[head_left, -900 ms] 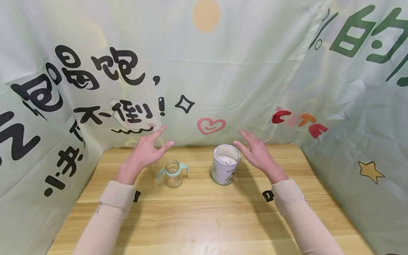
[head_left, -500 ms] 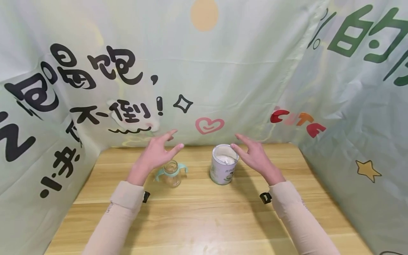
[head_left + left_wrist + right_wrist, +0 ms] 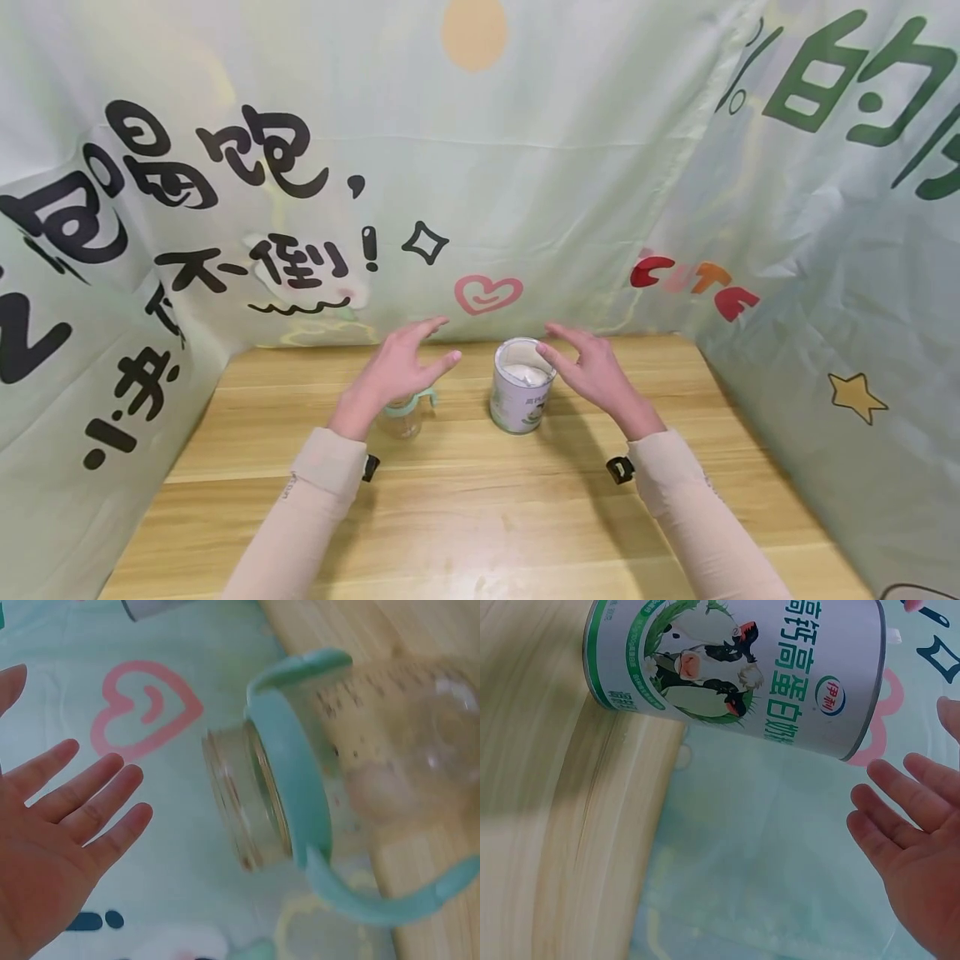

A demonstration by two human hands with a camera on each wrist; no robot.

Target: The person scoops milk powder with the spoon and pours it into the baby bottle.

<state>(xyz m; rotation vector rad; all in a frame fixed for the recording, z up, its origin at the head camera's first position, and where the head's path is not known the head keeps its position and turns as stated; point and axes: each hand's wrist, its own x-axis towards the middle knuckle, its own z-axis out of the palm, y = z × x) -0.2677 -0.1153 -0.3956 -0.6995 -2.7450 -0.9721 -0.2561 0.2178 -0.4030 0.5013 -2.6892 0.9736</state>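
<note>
A clear baby bottle point(image 3: 407, 422) with a mint-green collar and two handles stands uncapped on the table, partly covered by my left hand point(image 3: 393, 371) in the head view. That hand is in the air with its fingers spread, holding nothing. In the left wrist view, the bottle's threaded neck point(image 3: 244, 799) shows beside the fingers. To the right, a white-and-green milk powder tin point(image 3: 517, 408) stands upright without a lid, something white inside. My right hand point(image 3: 596, 375) hovers at its right rim, fingers extended and thumb overlapping the rim. The right wrist view shows the tin's cow picture point(image 3: 705, 660).
The wooden table point(image 3: 465, 517) ends at a pale green printed curtain point(image 3: 570, 208) behind it, with more curtain along both sides. A thin dark curved edge point(image 3: 911, 588) shows at the bottom right corner.
My left hand has moved right, from left of the bottle to over it. The right hand has shifted slightly left and down towards the tin. Bottle and tin stay in place.
</note>
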